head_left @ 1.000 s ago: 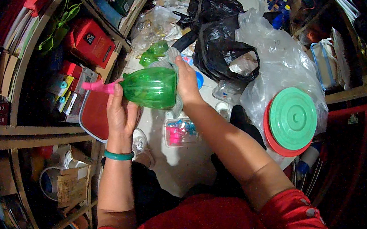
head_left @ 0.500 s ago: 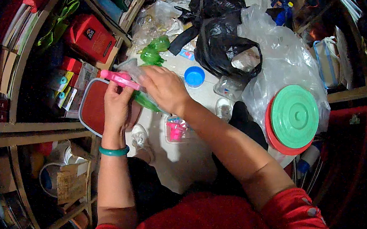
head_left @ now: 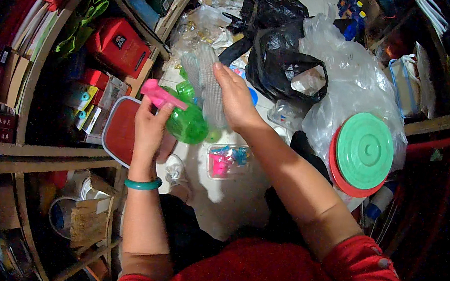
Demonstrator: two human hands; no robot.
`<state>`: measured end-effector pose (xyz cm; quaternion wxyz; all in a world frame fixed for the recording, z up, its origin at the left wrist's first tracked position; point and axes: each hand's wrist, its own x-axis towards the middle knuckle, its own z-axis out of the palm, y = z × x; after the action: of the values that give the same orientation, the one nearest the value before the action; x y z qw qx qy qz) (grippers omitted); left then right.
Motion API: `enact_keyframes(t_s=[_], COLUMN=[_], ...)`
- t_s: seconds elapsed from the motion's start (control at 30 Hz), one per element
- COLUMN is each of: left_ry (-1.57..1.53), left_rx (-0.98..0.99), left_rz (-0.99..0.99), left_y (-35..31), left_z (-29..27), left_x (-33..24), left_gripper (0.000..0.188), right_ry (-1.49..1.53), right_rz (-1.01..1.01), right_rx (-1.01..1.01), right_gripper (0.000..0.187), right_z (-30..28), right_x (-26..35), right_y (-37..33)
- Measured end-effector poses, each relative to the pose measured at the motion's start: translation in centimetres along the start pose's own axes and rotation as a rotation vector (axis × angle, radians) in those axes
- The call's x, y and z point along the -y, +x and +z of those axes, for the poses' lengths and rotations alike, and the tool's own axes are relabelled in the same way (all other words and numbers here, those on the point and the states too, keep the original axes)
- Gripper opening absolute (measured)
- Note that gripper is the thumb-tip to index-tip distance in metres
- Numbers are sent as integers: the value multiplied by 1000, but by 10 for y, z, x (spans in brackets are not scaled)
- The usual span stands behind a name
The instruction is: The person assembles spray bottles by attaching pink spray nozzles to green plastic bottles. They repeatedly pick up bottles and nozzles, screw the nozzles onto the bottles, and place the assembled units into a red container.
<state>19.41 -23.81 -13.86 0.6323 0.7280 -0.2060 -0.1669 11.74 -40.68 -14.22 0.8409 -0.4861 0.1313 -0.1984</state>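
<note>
My left hand pinches a bright pink plastic piece between thumb and fingers; its exact kind is unclear. To its right, my right hand has fingers nearly straight and holds a grey ribbed cloth, which hangs apart from the pink piece. Beneath and between both hands is a see-through green plastic thing, perhaps a bottle, partly covered. A clear tray with pink and blue small pieces lies on the floor below my right wrist.
A reddish-brown bin with a pale rim stands left of my left hand. A blue round container is half hidden behind my right hand. Ahead lie black plastic bags and clear plastic sheeting. Green and red lids are at right, shelves at left.
My right hand has moved right and away from the pink piece with the grey cloth. The pink piece has tilted in my left hand. More of the green plastic and the tray shows.
</note>
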Motion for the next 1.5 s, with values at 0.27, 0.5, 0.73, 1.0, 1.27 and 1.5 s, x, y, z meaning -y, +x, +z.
enact_keyframes(t_s=[0.27,0.5,0.73,1.0,1.27,1.5], left_ry=[434,349,47,232,212,283], left_rx=[-2,71,150,126,117,98], left_rz=[36,-8,-99,-138,-25,-18], left_y=[-8,-19,-16,-14,-21,-20], left_z=[21,31,29,22,31,25], left_x=[4,0,1,7,-7,-3], left_gripper=[23,23,19,27,30,36], right_ry=[-725,-829,-675,-922,-1045,-770], right_rz=[-458,-265,-195,-669,-591,-381], right_rx=[103,70,-139,172,62,-118], right_gripper=[38,32,26,28,25,23], right_z=[8,-4,-10,-7,-8,-13], right_x=[-8,-5,-9,-7,-22,-16], right_y=[-7,-3,2,2,3,6])
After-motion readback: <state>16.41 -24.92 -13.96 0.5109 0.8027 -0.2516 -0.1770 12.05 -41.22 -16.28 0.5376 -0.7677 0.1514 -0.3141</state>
